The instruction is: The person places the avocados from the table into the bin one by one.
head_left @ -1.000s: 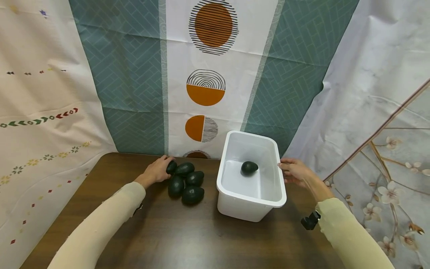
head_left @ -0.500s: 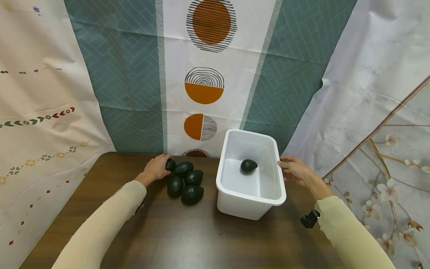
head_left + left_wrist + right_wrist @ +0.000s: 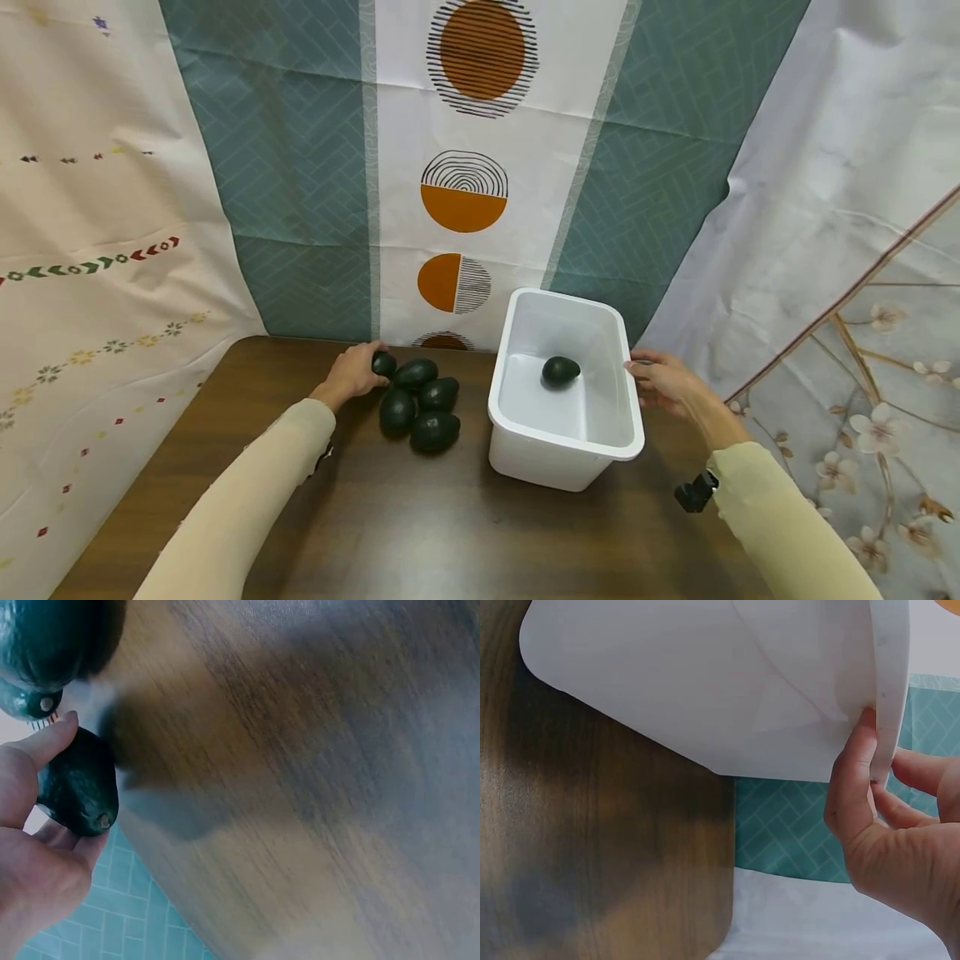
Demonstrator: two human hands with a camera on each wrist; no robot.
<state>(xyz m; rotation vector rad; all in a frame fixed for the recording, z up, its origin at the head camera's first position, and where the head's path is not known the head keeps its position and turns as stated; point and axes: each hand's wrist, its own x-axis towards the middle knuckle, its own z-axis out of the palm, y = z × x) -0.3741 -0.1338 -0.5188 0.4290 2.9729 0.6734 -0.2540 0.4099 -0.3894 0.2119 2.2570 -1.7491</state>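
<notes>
In the head view my left hand [image 3: 352, 372] grips a dark green avocado [image 3: 384, 363] at the back left corner of a cluster. The left wrist view shows thumb and fingers round this avocado [image 3: 81, 784], its stem end facing out. Beside it on the table lie several more avocados [image 3: 435, 432]. My right hand [image 3: 663, 383] pinches the right rim of a white plastic bin [image 3: 540, 467]. Up close in the right wrist view, that hand [image 3: 900, 825] has fingers on both sides of the bin's rim [image 3: 891, 690]. One avocado [image 3: 560, 372] lies on the bin's floor.
Everything stands on a dark brown wooden table [image 3: 420, 533]. A patterned cloth [image 3: 300, 183] hangs right behind its back edge, with a cream cloth [image 3: 97, 275] on the left and a floral one [image 3: 862, 350] on the right. A black device [image 3: 696, 492] is on the right wrist.
The avocado in my left hand has shifted very slightly away from its neighbours toward the back. My right hand stays on the bin's rim. The head view has moved a little.
</notes>
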